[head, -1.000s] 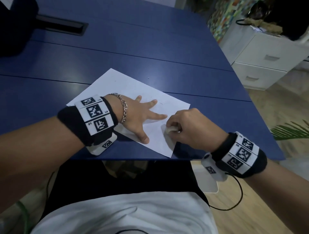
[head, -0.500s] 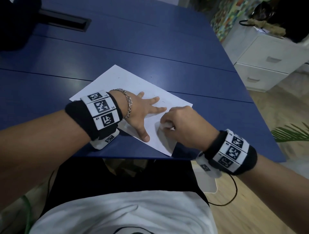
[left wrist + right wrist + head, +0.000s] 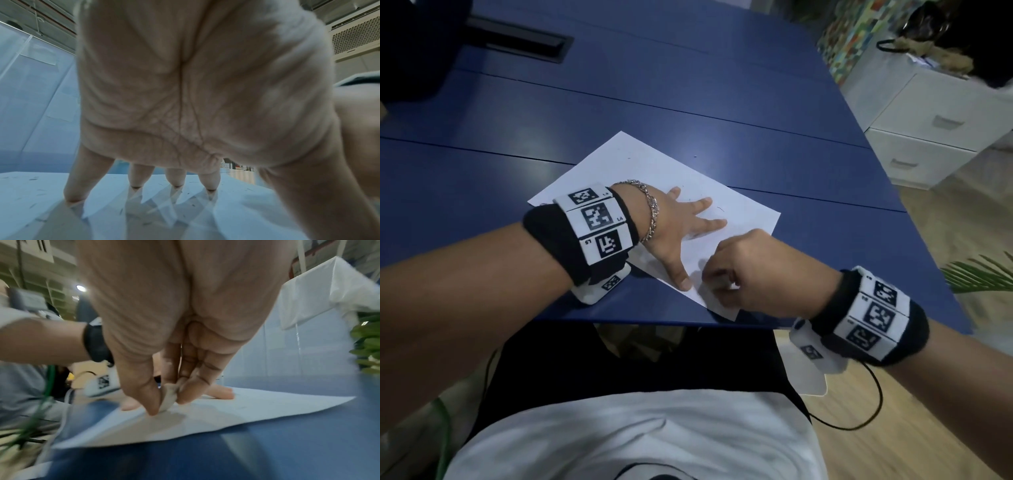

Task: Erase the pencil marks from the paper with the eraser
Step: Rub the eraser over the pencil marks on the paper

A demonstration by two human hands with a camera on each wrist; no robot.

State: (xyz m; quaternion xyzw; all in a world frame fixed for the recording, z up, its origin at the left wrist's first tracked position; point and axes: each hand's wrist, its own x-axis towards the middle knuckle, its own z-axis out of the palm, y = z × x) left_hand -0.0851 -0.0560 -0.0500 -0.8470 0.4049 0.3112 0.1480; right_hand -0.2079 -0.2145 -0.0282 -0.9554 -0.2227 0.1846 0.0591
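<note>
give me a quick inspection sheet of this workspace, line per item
surface: dark blue panelled table, paper near its front edge
job's things: white paper sheet flat, faint pencil marks left; small pale eraser touching the sheet
clutter: small eraser crumbs on the paper
grippers: left hand spread flat, pressing the paper; right hand pinching the eraser
cables: thin black cable from the right wristband; green cable at lower left
surroundings: white drawer cabinet, black slot in the table, green plant leaves
</note>
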